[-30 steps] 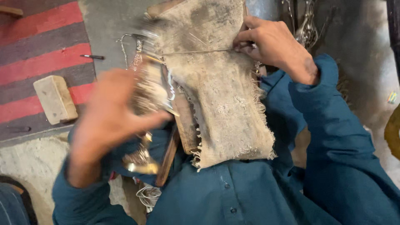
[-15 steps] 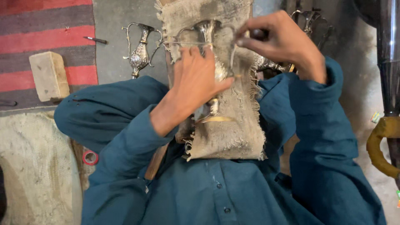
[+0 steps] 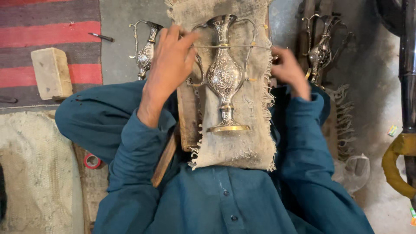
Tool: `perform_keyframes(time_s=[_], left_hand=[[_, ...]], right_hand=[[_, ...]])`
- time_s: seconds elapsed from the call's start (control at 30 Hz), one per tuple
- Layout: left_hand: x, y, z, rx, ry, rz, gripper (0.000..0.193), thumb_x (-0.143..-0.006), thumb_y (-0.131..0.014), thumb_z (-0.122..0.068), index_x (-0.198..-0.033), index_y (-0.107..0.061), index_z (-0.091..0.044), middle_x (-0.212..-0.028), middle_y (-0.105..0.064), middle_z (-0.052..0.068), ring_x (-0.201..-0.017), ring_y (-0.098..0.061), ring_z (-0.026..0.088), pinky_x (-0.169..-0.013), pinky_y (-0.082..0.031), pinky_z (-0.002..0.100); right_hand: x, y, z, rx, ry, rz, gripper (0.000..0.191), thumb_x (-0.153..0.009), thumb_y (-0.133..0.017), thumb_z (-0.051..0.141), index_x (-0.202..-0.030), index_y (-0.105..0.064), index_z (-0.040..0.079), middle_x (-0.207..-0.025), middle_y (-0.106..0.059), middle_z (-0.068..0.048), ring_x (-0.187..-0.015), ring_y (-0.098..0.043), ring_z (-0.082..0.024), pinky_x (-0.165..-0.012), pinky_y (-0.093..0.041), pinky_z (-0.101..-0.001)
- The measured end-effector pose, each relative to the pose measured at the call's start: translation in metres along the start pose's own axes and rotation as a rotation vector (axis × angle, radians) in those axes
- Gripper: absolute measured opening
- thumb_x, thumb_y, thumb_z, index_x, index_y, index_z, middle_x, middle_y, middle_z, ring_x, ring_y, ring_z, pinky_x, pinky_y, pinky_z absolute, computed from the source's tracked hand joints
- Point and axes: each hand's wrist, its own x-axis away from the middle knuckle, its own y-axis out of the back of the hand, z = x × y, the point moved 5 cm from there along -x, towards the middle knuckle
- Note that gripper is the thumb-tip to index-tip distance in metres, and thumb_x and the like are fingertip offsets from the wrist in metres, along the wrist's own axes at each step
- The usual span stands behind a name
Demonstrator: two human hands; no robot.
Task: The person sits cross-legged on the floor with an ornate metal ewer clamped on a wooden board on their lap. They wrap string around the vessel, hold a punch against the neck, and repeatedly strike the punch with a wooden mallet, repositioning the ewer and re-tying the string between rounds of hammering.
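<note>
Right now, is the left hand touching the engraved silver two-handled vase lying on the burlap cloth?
Touching. The head view shows the left hand with its fingers over the left handle of the engraved silver vase on the burlap cloth, no gap visible.
</note>
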Motion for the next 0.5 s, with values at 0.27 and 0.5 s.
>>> perform_keyframes(time_s=[0.27, 0.5], left_hand=[[0.01, -0.016, 0.013, 0.129, -0.002, -0.129, 0.02, -0.094, -0.075, -0.005, -0.114, -0.07, -0.007, -0.121, -0.059, 0.014, -0.115, -0.051, 0.036, -0.099, -0.046, 0.044], [-0.044, -0.038, 0.019, 0.173, -0.08, -0.167, 0.016, -0.099, -0.076, -0.008, -0.113, -0.07, -0.007, -0.109, -0.067, 0.012, -0.109, -0.059, 0.036, -0.095, -0.048, 0.044]], right_hand=[[-0.007, -0.057, -0.032, 0.182, 0.185, 0.291, 0.058, -0.093, -0.071, 0.011, -0.146, -0.052, -0.002, -0.153, -0.052, -0.024, -0.14, -0.048, -0.038, -0.117, -0.038, -0.0427], [-0.062, -0.041, 0.008, -0.353, -0.032, 0.188, 0.057, -0.11, -0.06, 0.023, -0.159, -0.042, 0.002, -0.157, -0.052, -0.01, -0.137, -0.045, -0.016, -0.119, -0.038, -0.0312]])
